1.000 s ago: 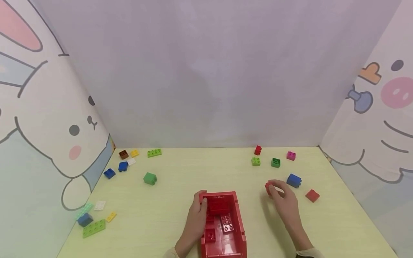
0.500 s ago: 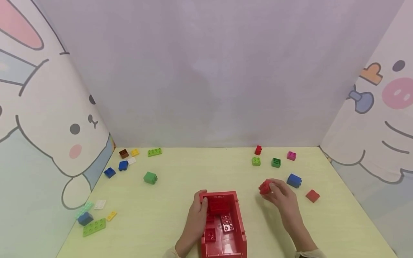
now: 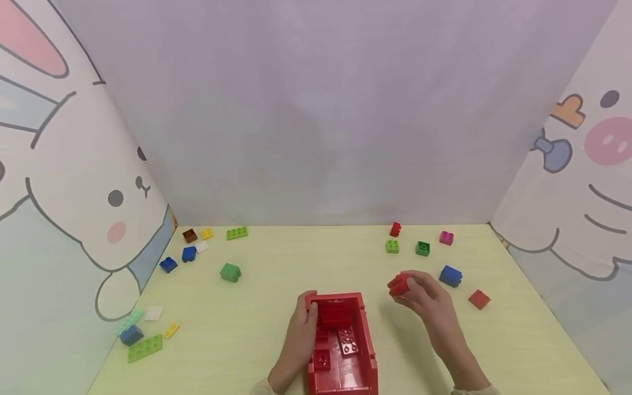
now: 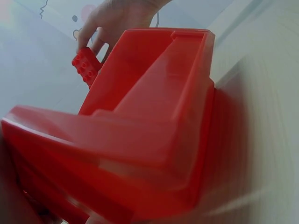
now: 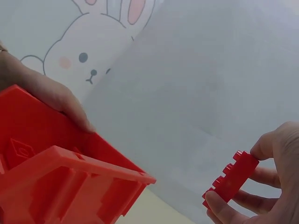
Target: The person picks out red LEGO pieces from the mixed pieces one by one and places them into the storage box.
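Note:
My left hand (image 3: 298, 336) grips the left wall of a red open-topped bin (image 3: 369, 344), its thumb over the rim. Several red bricks lie in the bin, among them a studded one (image 3: 348, 341) and a small square one (image 3: 322, 360). To the right of the bin, raised over the table, my right hand (image 3: 430, 303) pinches a long red toy brick (image 5: 237, 176) between thumb and fingers. Its studs face the bin in the right wrist view. The left wrist view shows the same brick (image 4: 87, 66) just past the bin's far rim.
On the table's right lie a blue brick (image 3: 450, 276), a flat red brick (image 3: 479, 299), a dark green brick (image 3: 422, 248), a lime brick (image 3: 392, 246), a magenta brick (image 3: 446, 237) and a red brick (image 3: 395, 229). A green brick (image 3: 230, 272) and several others lie left.
My right hand has moved a little left and up toward the bin with the red brick, turning it so its studs show. My left hand and the bin have stayed put.

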`<state>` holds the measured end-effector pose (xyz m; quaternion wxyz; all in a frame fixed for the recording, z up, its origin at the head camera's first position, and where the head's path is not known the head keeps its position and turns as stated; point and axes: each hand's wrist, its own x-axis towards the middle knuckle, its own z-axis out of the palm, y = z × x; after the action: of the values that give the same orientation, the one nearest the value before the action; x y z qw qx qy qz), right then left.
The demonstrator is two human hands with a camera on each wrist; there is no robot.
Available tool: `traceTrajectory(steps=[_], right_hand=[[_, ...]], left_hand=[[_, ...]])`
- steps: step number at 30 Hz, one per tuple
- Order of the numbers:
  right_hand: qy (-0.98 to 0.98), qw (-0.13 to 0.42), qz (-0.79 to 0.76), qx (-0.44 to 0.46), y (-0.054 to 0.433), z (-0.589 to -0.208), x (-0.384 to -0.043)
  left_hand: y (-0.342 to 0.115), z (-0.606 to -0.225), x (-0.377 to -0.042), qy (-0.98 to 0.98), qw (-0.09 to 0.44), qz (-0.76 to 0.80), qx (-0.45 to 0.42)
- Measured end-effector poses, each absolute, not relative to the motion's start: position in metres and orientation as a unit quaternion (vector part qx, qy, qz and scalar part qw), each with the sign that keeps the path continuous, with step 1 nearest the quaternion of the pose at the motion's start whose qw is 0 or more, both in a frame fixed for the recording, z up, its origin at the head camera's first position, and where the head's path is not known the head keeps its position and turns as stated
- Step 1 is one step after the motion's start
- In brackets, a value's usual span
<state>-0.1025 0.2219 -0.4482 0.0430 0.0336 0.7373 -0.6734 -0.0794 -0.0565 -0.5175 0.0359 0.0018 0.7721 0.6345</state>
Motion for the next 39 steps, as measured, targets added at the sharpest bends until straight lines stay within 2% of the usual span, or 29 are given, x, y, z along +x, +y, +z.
traceTrajectory(steps=[22, 39], right_hand=[[0.822, 0.025, -0.555, -0.122, 0.181, -0.417, -0.073], [0.847, -0.006, -0.455, -0.273, 0.164, -0.425, -0.061]], left_hand=[[-0.058, -0.517, -0.081, 0.775, 0.032, 0.632, 0.006], [-0.059, -0.519, -0.08, 0.771, 0.042, 0.635, 0.012]])
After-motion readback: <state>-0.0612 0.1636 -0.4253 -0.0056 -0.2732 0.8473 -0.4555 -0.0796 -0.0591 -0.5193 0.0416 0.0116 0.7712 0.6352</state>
